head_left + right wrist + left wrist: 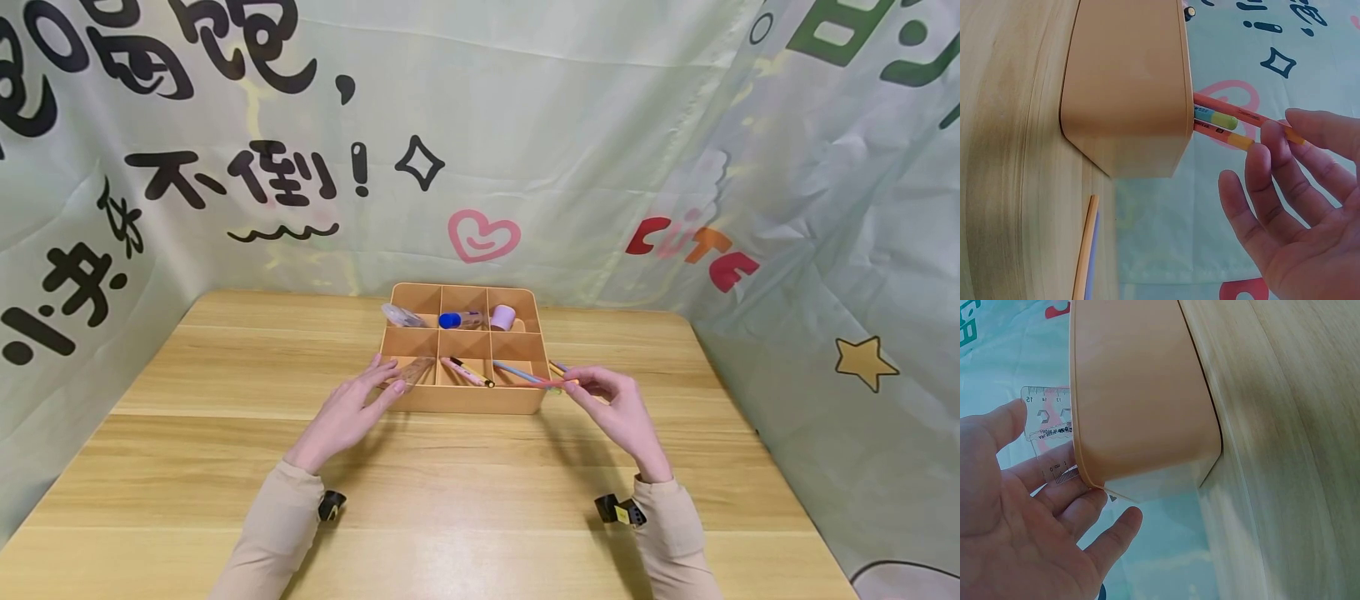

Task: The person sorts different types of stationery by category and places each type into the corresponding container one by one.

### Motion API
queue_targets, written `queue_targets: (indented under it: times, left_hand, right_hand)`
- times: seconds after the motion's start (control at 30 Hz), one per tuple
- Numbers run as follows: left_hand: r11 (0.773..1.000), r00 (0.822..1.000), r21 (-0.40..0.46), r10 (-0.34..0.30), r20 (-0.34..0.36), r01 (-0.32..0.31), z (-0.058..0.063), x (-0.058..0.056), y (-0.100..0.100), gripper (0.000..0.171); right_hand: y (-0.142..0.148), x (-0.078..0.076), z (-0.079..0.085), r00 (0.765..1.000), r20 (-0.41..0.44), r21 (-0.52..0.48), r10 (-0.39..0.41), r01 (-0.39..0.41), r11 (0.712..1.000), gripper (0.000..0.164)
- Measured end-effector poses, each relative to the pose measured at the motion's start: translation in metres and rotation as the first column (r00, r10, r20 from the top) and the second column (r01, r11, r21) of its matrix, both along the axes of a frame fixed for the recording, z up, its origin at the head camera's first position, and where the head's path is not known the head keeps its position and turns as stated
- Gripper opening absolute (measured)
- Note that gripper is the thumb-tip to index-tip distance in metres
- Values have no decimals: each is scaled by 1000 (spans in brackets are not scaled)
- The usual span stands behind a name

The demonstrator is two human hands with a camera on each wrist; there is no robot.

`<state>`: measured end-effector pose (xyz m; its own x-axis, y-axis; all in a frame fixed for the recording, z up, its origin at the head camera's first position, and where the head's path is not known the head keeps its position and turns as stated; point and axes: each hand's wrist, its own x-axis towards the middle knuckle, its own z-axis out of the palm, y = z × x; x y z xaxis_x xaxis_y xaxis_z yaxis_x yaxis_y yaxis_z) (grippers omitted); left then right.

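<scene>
A tan organizer box (465, 401) with several compartments stands on the table. My right hand (611, 404) pinches the end of a red pen (1244, 114) between thumb and fingers, at the box's right front corner. Two more pens, one with a green end (1224, 120) and one with an orange end (1240, 141), stick out of the box beside it. At the left front corner my left hand (351, 417) has its fingers loosely extended, the fingertips right at the rim and at a clear ruler (1047, 403) leaning in the front left compartment.
The front middle compartment holds a pink pen (463, 372) and a black-and-yellow one. Behind are a blue-capped bottle (459, 320), a lilac cylinder (502, 317) and a clear item (402, 316). An orange stick (1085, 250) and a blue one lie on the table to the right.
</scene>
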<state>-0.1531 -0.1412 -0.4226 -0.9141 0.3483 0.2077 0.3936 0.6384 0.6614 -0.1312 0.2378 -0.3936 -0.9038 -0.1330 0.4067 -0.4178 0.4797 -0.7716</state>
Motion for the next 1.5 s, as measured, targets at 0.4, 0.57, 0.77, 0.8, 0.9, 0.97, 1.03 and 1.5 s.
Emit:
queue_targets:
  times: [0.4,0.57,0.77,0.8,0.9,0.97,1.03,1.5]
  left_hand:
    - [1000,1000,-4,-1,3,1,0,1,0,57]
    - [1000,1000,-2,-1,5,1,0,1,-1,58]
    - [1000,1000,1,-2,5,2,0,1,-1,58]
    - [1000,1000,3,-2,6,2,0,2,-1,58]
    - [1000,1000,7,-2,8,2,1,2,-1,57]
    - [1000,1000,8,-2,8,2,1,2,-1,57]
    - [1000,1000,8,-2,7,2,1,2,-1,57]
    - [1000,1000,4,-5,6,5,0,0,-1,57]
  right_hand:
    - [-11,12,19,998,-21,7,-58,58,998,14]
    - [-18,18,31,994,13,-33,-105,105,994,15]
    - [-17,17,30,994,12,-46,-111,111,993,15]
    - [-16,16,29,994,4,-44,-106,106,993,15]
    - [-10,11,19,996,0,-52,-93,93,994,17]
    - [-6,6,11,996,5,-53,-89,89,995,18]
    - [-2,2,4,996,16,-64,-88,89,994,19]
    - [-11,11,17,1000,20,5,-20,20,1000,16]
